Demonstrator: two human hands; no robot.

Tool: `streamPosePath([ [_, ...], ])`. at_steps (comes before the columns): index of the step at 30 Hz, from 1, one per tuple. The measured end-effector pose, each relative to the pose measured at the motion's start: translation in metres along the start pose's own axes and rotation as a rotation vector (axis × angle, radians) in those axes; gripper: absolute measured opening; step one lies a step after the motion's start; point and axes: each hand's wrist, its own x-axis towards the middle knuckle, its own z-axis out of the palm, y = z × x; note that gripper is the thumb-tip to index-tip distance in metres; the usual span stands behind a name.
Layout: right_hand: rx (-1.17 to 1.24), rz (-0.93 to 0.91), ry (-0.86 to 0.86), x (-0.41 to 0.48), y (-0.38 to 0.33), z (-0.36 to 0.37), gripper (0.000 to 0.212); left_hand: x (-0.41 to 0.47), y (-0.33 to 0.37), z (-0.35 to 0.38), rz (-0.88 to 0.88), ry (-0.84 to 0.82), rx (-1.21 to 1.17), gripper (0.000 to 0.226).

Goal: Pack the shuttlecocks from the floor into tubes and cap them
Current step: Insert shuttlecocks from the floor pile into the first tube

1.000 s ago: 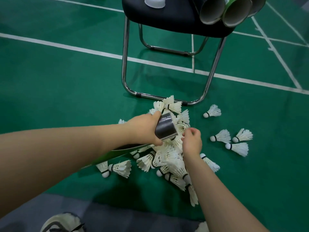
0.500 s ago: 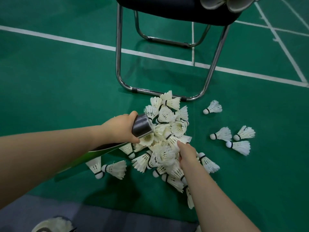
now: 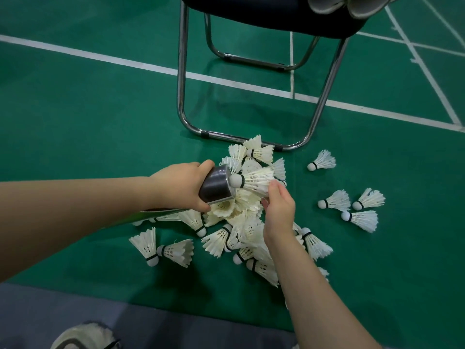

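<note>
Floor: green court mat [image 3: 75,127] w/ white lines; grey strip along the near edge at 6 o'clock.
Chair: black-seated chair [image 3: 264,11] w/ chrome tube frame at 12 o'clock; front rail on the floor, touching the far edge of the pile.
Tubes on seat: open ends of spare tubes [image 3: 327,3] poked over the seat edge at 1 o'clock; count unclear, frame cut them off.
Pile: heap of white shuttlecocks [image 3: 241,222] at centre, cork ends pointing all ways, lying over each other.
Strays: one loose shuttlecock [image 3: 323,161] at 2 o'clock, apart from the pile; cluster of three [image 3: 352,205] at 3 o'clock, close together; a pair [image 3: 161,249] at 8 o'clock, just beside each other.
Left hand: left hand [image 3: 181,185] wrapped round the tube [image 3: 216,186] near its dark open end, fingers closed on it; rest of tube ran back under the forearm, green part showing.
Right hand: right hand [image 3: 278,210] pinched the feather skirt of a held shuttlecock [image 3: 254,181], fingers narrow on the feathers.
Held shuttlecock: cork end at the tube mouth, pointing in toward 9 o'clock; feathers outside the tube.
Shoe: light-coloured shoe [image 3: 83,336] at 7 o'clock, part cut off.
</note>
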Motion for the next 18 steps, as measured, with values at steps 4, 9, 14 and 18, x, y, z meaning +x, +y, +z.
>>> streamPosePath([
  [4, -0.070, -0.018, -0.273, -0.022, -0.018, 0.023, 0.027, -0.007, -0.006, -0.015, 0.015, 0.022, 0.044, 0.072],
  [9, -0.149, -0.020, -0.536, -0.038, -0.036, 0.041, 0.032, -0.020, -0.017, -0.033, 0.037, 0.054, 0.111, 0.070],
  [14, -0.312, 0.014, -0.843, -0.035, -0.038, 0.051, 0.027, -0.032, -0.026, -0.037, 0.118, 0.072, 0.197, 0.065],
  [18, -0.561, 0.092, -0.875, -0.034, -0.024, 0.065, 0.041, -0.030, -0.027, -0.021, 0.211, -0.042, 0.244, 0.064],
])
